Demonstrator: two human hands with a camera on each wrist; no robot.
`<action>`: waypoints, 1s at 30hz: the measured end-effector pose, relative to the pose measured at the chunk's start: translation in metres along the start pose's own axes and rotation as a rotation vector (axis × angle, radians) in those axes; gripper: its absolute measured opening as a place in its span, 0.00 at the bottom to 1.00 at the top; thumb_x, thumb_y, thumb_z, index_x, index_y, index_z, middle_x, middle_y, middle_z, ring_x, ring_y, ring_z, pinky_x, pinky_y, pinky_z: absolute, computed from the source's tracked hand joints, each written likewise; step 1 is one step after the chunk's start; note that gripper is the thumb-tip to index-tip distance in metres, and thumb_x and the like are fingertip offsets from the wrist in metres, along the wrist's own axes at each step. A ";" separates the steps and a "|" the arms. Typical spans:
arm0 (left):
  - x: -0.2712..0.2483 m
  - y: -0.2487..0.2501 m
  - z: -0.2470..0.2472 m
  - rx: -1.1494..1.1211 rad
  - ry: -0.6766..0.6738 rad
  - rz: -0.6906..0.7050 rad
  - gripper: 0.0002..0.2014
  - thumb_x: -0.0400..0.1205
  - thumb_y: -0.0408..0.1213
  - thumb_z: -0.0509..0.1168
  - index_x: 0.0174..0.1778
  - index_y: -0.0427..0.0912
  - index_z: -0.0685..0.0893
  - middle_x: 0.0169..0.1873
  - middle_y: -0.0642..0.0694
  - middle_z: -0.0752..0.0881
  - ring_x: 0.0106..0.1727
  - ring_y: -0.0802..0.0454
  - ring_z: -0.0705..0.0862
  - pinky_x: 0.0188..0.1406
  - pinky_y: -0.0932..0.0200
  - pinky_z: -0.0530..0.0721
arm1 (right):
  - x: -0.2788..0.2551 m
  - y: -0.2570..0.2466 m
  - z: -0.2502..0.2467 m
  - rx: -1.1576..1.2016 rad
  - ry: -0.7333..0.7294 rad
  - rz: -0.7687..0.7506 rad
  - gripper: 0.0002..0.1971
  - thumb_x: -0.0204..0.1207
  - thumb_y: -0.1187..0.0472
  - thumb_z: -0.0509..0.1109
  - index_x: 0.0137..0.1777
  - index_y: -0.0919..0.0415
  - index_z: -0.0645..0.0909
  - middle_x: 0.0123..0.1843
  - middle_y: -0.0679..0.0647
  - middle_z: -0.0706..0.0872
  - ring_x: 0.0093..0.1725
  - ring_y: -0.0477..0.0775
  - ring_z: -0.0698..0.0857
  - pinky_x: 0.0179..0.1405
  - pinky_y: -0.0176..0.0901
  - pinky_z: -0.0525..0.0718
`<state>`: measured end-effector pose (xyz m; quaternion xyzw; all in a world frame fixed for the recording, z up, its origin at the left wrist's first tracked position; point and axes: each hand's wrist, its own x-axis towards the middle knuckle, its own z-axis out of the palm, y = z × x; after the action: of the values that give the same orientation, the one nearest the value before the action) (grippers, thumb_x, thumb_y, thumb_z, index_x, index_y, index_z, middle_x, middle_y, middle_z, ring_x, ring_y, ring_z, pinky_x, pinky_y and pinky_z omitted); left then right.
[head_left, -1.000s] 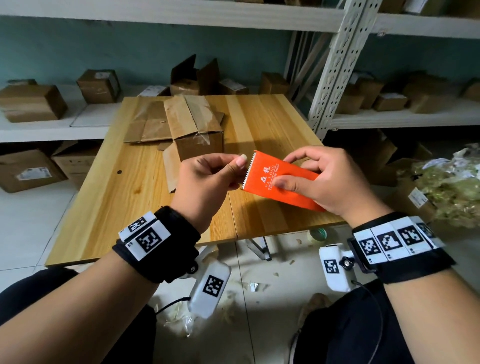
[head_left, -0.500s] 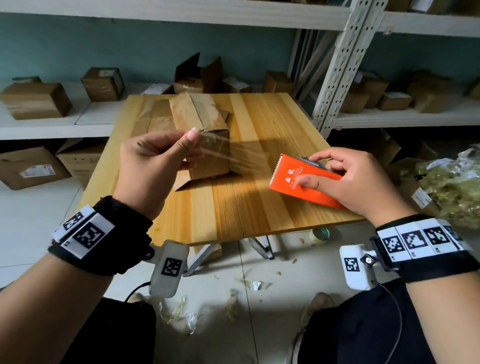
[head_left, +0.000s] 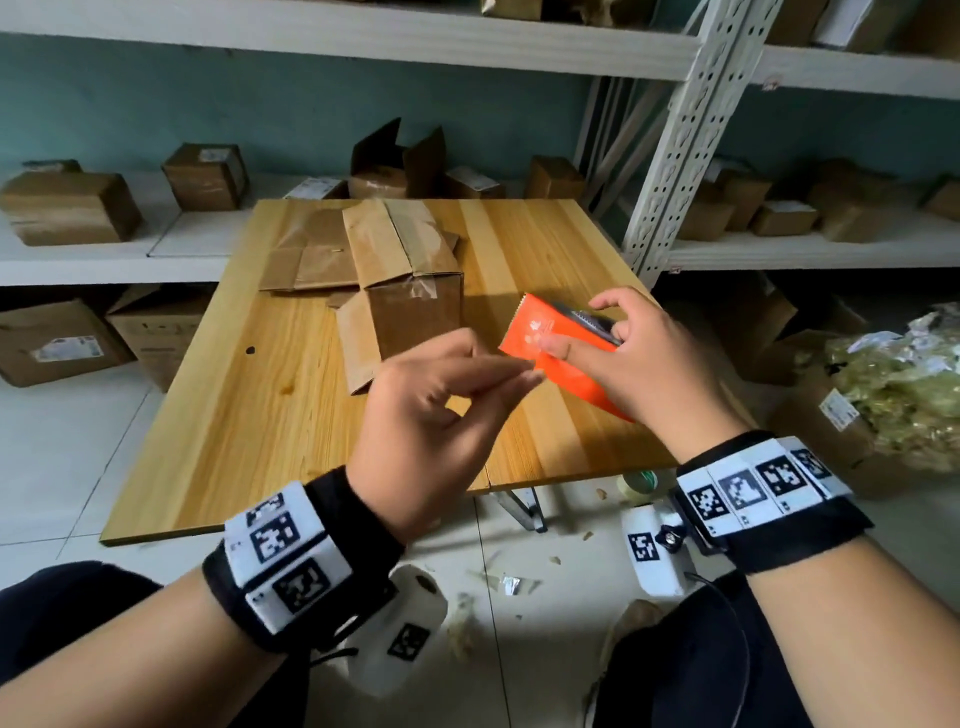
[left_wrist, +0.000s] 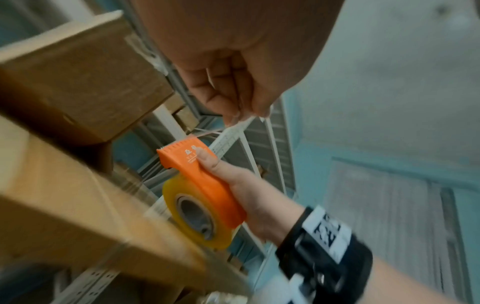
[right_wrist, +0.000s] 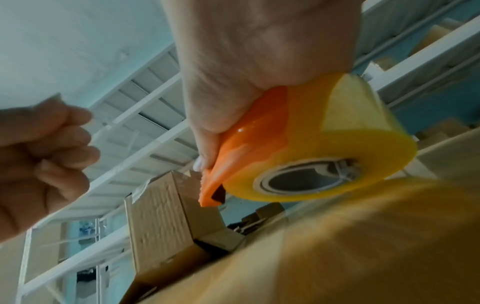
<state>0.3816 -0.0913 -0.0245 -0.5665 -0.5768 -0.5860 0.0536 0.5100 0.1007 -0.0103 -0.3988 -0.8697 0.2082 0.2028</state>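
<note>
My right hand grips an orange tape dispenser above the right part of the wooden table, thumb pressed on its flat top. The dispenser's toothed edge points left. Its yellowish tape roll shows from below in the left wrist view, and the roll also fills the right wrist view. My left hand hovers just left of the dispenser, thumb and fingers pinched together. In the left wrist view those fingertips pinch a thin clear strip of tape that runs toward the dispenser.
A taped cardboard box stands mid-table with flattened cardboard behind it. White shelves with several small boxes surround the table, and a perforated post rises at its right corner. Scraps litter the floor.
My left hand first drew the clear tape out to the left, then came back right to just beside the dispenser. My right hand carried the dispenser slightly farther over the table.
</note>
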 end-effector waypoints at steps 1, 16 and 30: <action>0.003 0.000 0.000 -0.010 0.021 -0.011 0.03 0.83 0.31 0.78 0.50 0.37 0.97 0.30 0.50 0.81 0.33 0.59 0.80 0.36 0.67 0.74 | 0.003 -0.002 0.001 0.002 0.006 0.009 0.39 0.65 0.14 0.67 0.68 0.37 0.74 0.58 0.47 0.90 0.51 0.55 0.90 0.48 0.55 0.91; 0.020 -0.001 -0.003 -0.070 -0.005 -0.031 0.07 0.84 0.31 0.77 0.52 0.31 0.95 0.32 0.38 0.84 0.35 0.55 0.79 0.36 0.60 0.76 | 0.008 -0.039 0.010 -0.071 0.085 0.025 0.32 0.72 0.23 0.67 0.63 0.48 0.80 0.49 0.48 0.83 0.45 0.58 0.83 0.39 0.46 0.73; 0.020 0.015 -0.003 -0.571 -0.129 -0.265 0.05 0.85 0.29 0.72 0.45 0.31 0.88 0.36 0.38 0.87 0.39 0.42 0.84 0.43 0.45 0.84 | 0.016 -0.027 0.023 -0.014 0.005 -0.002 0.36 0.69 0.27 0.66 0.73 0.46 0.81 0.71 0.56 0.84 0.72 0.64 0.78 0.75 0.64 0.75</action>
<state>0.3830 -0.0864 0.0003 -0.5146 -0.4603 -0.6888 -0.2211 0.4718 0.0929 -0.0124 -0.4000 -0.8710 0.2009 0.2025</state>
